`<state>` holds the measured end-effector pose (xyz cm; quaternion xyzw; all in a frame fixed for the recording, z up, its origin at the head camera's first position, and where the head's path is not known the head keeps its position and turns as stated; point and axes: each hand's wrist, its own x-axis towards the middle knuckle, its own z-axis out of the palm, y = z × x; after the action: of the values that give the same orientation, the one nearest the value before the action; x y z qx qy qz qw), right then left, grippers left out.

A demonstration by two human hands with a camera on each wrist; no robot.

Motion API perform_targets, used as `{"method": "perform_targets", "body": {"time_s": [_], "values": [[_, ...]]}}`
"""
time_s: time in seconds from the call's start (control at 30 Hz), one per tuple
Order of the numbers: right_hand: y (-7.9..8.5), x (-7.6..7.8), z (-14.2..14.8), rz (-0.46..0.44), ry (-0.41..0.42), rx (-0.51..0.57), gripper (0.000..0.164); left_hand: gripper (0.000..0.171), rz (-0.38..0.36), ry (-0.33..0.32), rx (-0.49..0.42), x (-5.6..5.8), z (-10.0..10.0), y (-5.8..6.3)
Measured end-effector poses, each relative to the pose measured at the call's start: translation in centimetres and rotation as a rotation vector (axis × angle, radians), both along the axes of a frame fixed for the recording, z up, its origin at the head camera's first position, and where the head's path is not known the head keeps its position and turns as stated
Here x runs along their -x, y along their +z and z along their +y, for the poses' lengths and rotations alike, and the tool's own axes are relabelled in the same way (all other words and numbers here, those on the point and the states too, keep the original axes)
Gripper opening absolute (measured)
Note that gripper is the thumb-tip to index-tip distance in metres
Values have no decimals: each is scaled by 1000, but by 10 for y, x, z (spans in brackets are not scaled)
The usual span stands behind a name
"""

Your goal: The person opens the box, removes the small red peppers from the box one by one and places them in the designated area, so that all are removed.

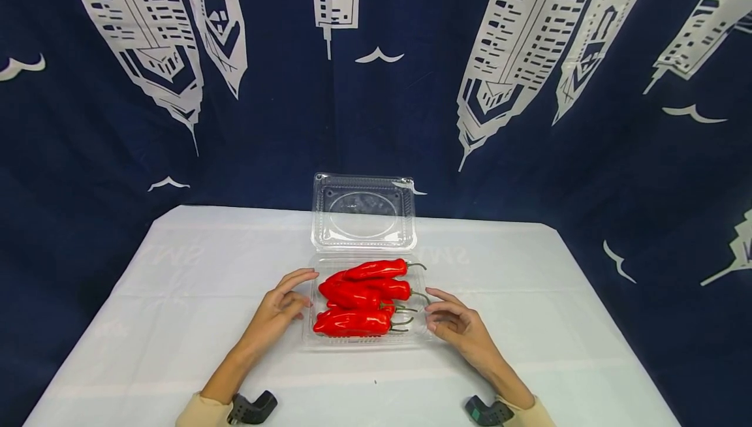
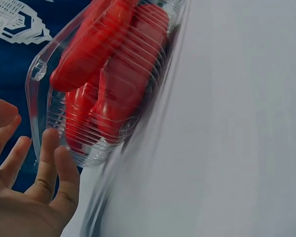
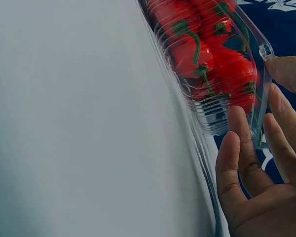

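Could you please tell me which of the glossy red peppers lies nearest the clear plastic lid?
The long, glossy red pepper topmost in the head view; the other red peppers lie lower there, farther from the clear plastic lid.

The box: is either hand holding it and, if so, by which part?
The box appears unheld: the left hand and right hand flank it, neither closed round its sides. Whether they touch it cannot be told.

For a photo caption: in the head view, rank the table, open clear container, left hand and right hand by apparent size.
1. Table
2. Open clear container
3. Left hand and right hand: too alike to rank.
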<state>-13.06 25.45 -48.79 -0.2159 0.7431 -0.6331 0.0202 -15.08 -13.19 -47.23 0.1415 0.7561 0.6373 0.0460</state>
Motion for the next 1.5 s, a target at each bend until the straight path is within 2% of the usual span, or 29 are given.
{"method": "perform_targets", "body": {"time_s": [0.2, 0.33, 0.47, 0.7, 1.1, 1.5], "values": [[0, 0, 0, -2, -2, 0, 26, 48, -14, -62, -18, 1, -3, -8], [0, -1, 0, -9, -4, -4, 26, 48, -8, -74, -22, 1, -4, -12], [0, -1, 0, -18, -11, -11, 26, 49, 12, -70, -24, 2, -2, -14], [1, 0, -1, -38, -22, -31, 25, 48, 35, -70, 26, 1, -1, -14], [6, 2, 2, -15, -21, 0, 26, 49, 10, -66, 50, 1, 0, -11], [21, 11, 7, 42, -58, -53, 30, 49, -12, -54, 53, 1, 0, -10]]}}
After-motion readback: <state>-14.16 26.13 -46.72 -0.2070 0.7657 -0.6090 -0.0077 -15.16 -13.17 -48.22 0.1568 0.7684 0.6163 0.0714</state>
